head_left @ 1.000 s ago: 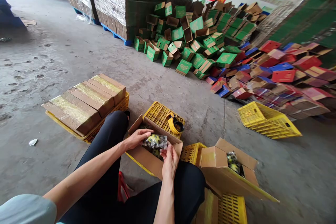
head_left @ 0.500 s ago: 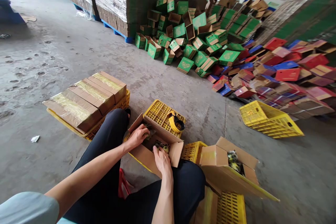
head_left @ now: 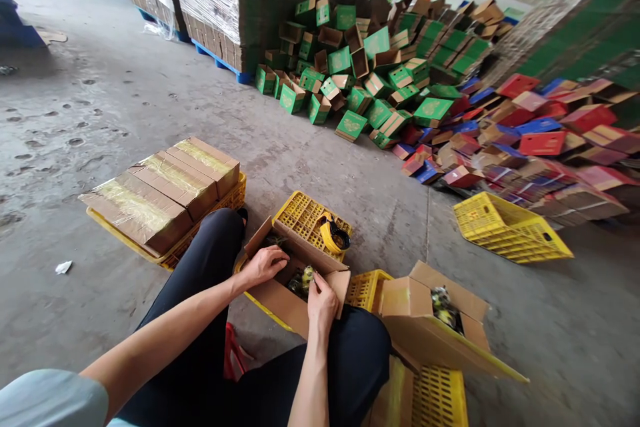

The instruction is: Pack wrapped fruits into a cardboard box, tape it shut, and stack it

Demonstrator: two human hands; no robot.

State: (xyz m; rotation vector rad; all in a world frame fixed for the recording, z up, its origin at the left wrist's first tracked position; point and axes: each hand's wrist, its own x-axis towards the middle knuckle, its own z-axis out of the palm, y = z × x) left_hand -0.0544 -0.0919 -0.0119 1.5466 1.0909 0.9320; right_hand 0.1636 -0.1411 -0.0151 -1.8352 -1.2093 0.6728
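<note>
An open cardboard box (head_left: 280, 300) sits between my knees on a yellow crate. Inside its right half lie small yellow-green and dark items (head_left: 301, 280), too small to identify. My left hand (head_left: 265, 264) reaches over the near side at the left, fingers bent and close together; whatever they hold, if anything, is hidden. At the right end, my right hand (head_left: 323, 299) pinches at the edge of the yellow-green items, its fingertips together. Beyond the box, a yellow and black tape dispenser (head_left: 334, 233) rests on an upturned yellow crate (head_left: 297, 212).
Taped cartons (head_left: 173, 177) fill a crate on the left. Another open box (head_left: 415, 320) with similar items tilts at the right over a yellow crate (head_left: 440, 397). A yellow crate (head_left: 505, 230) lies farther right. Green boxes (head_left: 350, 123) and red-blue boxes (head_left: 543, 143) are heaped behind.
My right hand has lifted slightly and drawn its fingers into a pinch, exposing more of the yellow-green items. My left hand has shifted slightly, its fingers lower and farther right.
</note>
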